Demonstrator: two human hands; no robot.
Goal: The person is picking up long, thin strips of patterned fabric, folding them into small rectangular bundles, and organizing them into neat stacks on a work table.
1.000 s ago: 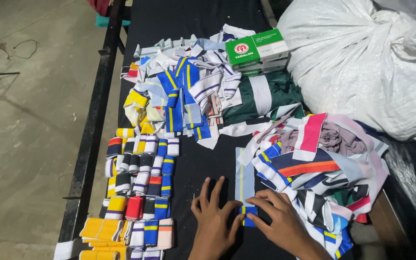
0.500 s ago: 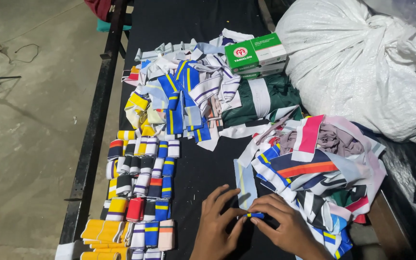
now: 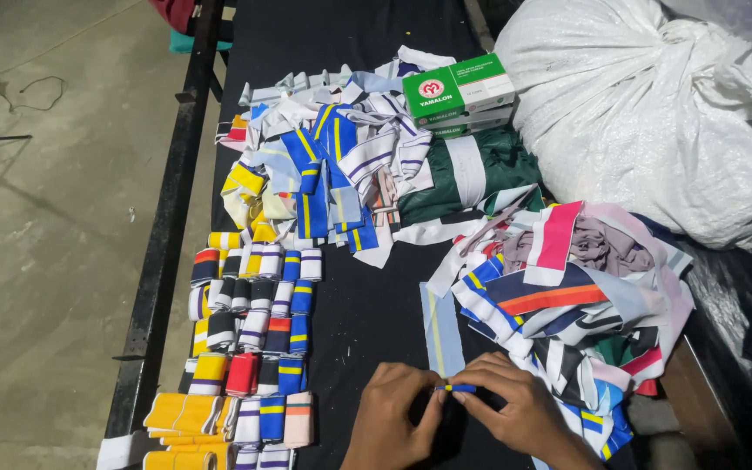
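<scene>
Both hands meet at the near edge of the black worktop [image 3: 367, 287]. The left hand [image 3: 393, 418] and right hand [image 3: 515, 413] each pinch one end of a small folded blue strip with a yellow stripe [image 3: 456, 388], held level between the fingertips and just above the cloth surface. A pale blue band [image 3: 441, 326] lies flat directly beyond the hands.

To the left of the left hand stand rows of folded striped pieces [image 3: 254, 331], packed edge to edge. Beyond and to the right of the right hand sits a loose heap of striped knit trims [image 3: 567, 296], its near fringe touching the right wrist. Farther off lie a second heap of blue and white trims [image 3: 324, 174], a green box [image 3: 459, 87], a folded dark green cloth [image 3: 472, 170] and a large white sack [image 3: 654, 113].

Risk, as judged: the strip is narrow and gripped only at its ends, so a slack pinch could let the fold spring open. The right forearm could drag the nearby heap off the worktop's near edge.

Limits of view: both forearms are cut off by the lower frame. The palms and the underside of the strip are hidden. The lowest folded pieces run out of frame.
</scene>
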